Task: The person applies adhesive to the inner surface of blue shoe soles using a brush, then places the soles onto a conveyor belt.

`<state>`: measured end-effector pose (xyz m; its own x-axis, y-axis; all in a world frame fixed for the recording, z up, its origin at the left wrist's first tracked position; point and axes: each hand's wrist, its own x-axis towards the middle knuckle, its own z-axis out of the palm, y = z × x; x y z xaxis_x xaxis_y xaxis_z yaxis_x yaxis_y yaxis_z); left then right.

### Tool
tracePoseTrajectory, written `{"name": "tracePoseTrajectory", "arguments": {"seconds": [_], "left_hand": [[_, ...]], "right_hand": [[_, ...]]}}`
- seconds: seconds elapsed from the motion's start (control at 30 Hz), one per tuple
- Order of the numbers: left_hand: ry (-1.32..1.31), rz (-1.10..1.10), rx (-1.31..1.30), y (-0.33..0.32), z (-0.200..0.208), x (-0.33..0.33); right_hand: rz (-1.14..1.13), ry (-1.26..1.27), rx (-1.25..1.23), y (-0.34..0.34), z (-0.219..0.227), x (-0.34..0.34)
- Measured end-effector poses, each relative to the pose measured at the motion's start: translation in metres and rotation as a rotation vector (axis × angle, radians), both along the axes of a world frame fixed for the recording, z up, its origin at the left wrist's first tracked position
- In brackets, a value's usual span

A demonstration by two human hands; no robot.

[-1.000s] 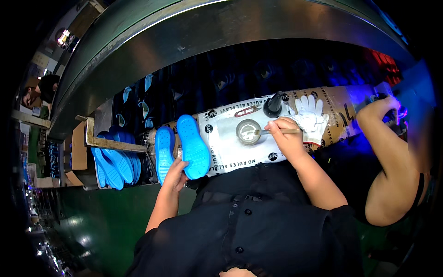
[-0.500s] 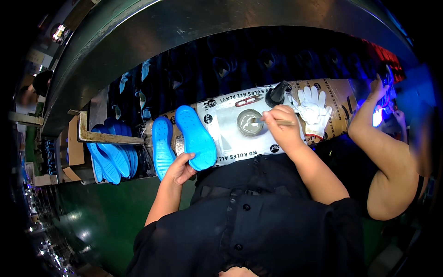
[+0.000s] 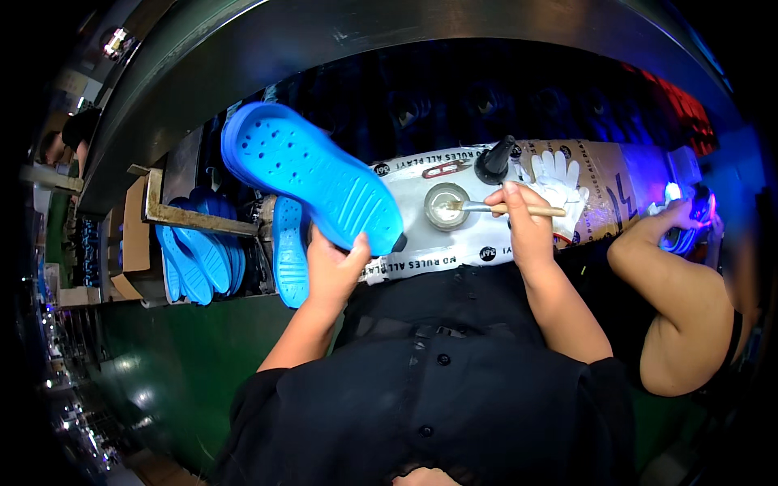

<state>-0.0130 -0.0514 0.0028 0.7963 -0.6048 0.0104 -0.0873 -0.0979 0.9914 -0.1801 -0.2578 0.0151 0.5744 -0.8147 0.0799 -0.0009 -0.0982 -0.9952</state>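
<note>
A blue shoe sole (image 3: 316,174) is raised toward the camera, its holed and ridged face showing. My left hand (image 3: 332,271) is closed on its lower end, thumb on top. Between the fingers of my right hand (image 3: 527,219) is a brush (image 3: 543,211) with a wooden handle. Its bristles reach into a round jar (image 3: 445,207) of pale, clear-looking liquid on the covered worktop (image 3: 405,198). A second blue sole (image 3: 290,251) lies behind my left wrist, ridges up.
Several blue soles (image 3: 203,263) are stacked at the left beside a metal bracket (image 3: 194,219). A black cone-shaped bottle (image 3: 495,160), white gloves (image 3: 556,180) and a red-and-white item (image 3: 442,170) lie around the jar. A co-worker's arm (image 3: 668,283) is at the right, near blue light.
My left hand has lifted its sole off the worktop, closer to the camera and tilted left. The brush in my right hand now points left, still in the jar.
</note>
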Motion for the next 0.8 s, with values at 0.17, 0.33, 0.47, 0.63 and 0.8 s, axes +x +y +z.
{"name": "tracePoseTrajectory", "arguments": {"seconds": [0.17, 0.33, 0.47, 0.63, 0.8], "left_hand": [[-0.292, 0.050, -0.031, -0.021, 0.018, -0.016], [-0.419, -0.100, -0.107, -0.024, 0.023, -0.023], [-0.577, -0.089, -0.204, -0.028, 0.022, -0.022], [-0.529, -0.082, -0.226, -0.026, 0.023, -0.023], [-0.490, -0.093, -0.201, -0.024, 0.022, -0.024]], "right_hand": [[0.164, -0.116, -0.380, 0.017, 0.030, 0.000], [0.291, -0.075, -0.812, 0.026, 0.041, 0.004], [0.262, -0.040, -0.878, 0.031, 0.039, 0.006], [0.246, -0.011, -0.849, 0.030, 0.046, 0.000], [0.297, -0.022, -0.896, 0.029, 0.044, 0.007]]}}
